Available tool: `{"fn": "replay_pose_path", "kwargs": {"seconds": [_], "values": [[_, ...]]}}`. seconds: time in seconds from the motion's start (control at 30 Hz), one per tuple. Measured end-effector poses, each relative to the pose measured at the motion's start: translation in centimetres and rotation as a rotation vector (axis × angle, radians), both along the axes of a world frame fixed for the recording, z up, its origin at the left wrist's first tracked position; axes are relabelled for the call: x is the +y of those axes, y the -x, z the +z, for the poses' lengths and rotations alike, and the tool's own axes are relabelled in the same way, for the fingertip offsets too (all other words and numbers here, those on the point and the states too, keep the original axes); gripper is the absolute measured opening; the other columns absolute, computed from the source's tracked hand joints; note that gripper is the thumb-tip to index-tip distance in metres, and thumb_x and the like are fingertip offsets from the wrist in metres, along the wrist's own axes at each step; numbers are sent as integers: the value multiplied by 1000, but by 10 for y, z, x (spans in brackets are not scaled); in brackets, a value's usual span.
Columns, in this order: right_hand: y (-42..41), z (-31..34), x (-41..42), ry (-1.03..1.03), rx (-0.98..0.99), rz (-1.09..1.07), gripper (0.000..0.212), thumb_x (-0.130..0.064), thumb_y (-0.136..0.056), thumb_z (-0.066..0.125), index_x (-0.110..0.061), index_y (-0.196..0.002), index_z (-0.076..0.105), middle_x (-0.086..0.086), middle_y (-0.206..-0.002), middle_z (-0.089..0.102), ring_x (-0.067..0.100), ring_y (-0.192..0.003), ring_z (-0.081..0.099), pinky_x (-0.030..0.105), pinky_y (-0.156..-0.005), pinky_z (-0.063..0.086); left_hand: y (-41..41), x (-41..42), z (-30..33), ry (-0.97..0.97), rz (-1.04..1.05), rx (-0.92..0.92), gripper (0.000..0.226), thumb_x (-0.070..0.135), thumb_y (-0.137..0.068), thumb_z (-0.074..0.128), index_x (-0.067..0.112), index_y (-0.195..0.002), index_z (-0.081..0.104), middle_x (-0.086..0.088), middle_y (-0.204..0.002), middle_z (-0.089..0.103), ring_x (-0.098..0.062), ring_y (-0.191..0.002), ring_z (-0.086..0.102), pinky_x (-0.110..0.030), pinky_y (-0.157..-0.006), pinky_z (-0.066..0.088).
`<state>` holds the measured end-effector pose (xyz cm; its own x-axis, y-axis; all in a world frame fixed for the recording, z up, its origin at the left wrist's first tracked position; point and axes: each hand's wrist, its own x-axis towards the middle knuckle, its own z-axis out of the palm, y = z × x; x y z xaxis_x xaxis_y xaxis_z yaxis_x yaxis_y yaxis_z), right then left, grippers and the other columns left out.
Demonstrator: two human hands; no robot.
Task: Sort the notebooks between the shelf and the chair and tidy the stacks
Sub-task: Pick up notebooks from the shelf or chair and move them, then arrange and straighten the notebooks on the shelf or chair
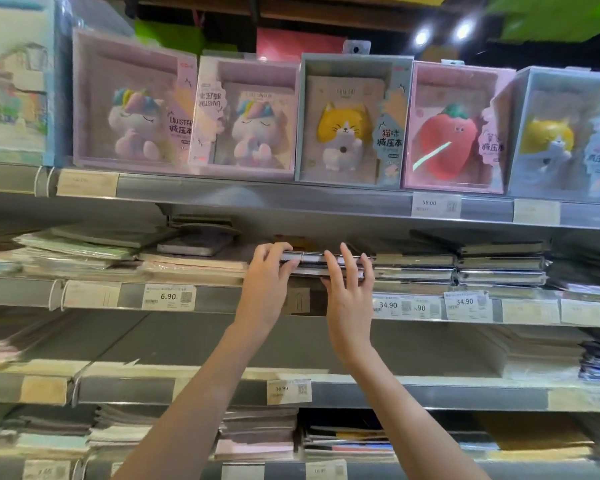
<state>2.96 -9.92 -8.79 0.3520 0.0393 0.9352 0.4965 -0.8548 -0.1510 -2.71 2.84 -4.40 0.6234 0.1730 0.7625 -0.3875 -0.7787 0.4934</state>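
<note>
A short stack of dark ring-bound notebooks (312,262) lies on the second shelf (219,299), its spines toward me. My left hand (269,271) grips the stack's left end, fingers curled over its top. My right hand (349,277) presses the stack's front edge with straight, spread fingers. To the right stand two taller stacks of similar dark notebooks (458,266). The chair is not in view.
Boxed plush-toy notebooks (350,119) line the top shelf. Thin pale notebooks (84,251) lie in loose piles to the left. Lower shelves hold more notebook stacks (257,434). Price tags run along every shelf edge.
</note>
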Motion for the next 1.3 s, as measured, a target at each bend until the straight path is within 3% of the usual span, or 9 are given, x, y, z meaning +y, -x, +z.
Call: {"fn": "replay_pose_path", "kwargs": {"seconds": [0.07,0.17,0.27,0.5,0.67,0.87,1.1,1.3], "values": [[-7,5,-1,75,-6,-38,61,-8,-80,66,-20,-134,41,11,-141,44,37,-130,29,57,-93,45,-14,4,-3,-61,73,6,33,30,-97,41,16,-126,49,-4,-128,48,-18,-115,47,-26,-95,39],[-16,-3,-4,241,52,-127,47,-38,-97,34,-24,-143,30,6,-149,33,34,-139,17,54,-111,16,-29,14,-16,-298,302,82,40,37,-97,35,15,-128,50,-10,-124,56,-30,-122,47,-45,-111,25],[-23,-16,-9,264,148,-182,56,-53,-97,16,-27,-146,21,4,-151,29,28,-142,12,48,-114,5,-36,15,-32,-446,412,119,49,46,-97,29,16,-123,58,-12,-116,64,-35,-118,53,-54,-109,26],[-21,-13,-8,260,203,-179,59,-53,-98,11,-24,-140,39,7,-142,46,30,-136,34,48,-111,8,-34,11,-35,-454,419,120,48,43,-98,29,18,-135,47,-13,-136,51,-34,-134,37,-52,-114,6],[-16,-13,-10,270,199,-174,58,-50,-98,12,-21,-139,41,7,-140,47,28,-134,37,49,-111,9,-22,7,-50,-368,340,57,48,35,-98,35,23,-145,30,-7,-150,33,-26,-143,15,-45,-113,-8],[0,-34,-11,241,170,-110,56,-44,-98,19,-15,-145,30,5,-152,29,24,-141,20,45,-113,7,-6,-2,-74,-295,288,14,46,21,-97,42,21,-142,35,-7,-151,29,-25,-144,11,-43,-115,-3],[22,-63,-15,262,200,-52,56,-46,-99,16,-16,-145,29,5,-153,25,21,-142,15,45,-115,3,13,-10,-104,-260,264,26,53,18,-92,51,18,-142,34,-7,-150,30,-25,-142,16,-44,-117,5],[38,-98,-22,293,267,-28,55,-41,-98,24,-15,-145,27,5,-153,25,20,-142,14,46,-115,9,30,-16,-137,-252,257,75,50,19,-92,52,15,-140,38,-10,-148,33,-28,-142,20,-44,-115,4]]}}
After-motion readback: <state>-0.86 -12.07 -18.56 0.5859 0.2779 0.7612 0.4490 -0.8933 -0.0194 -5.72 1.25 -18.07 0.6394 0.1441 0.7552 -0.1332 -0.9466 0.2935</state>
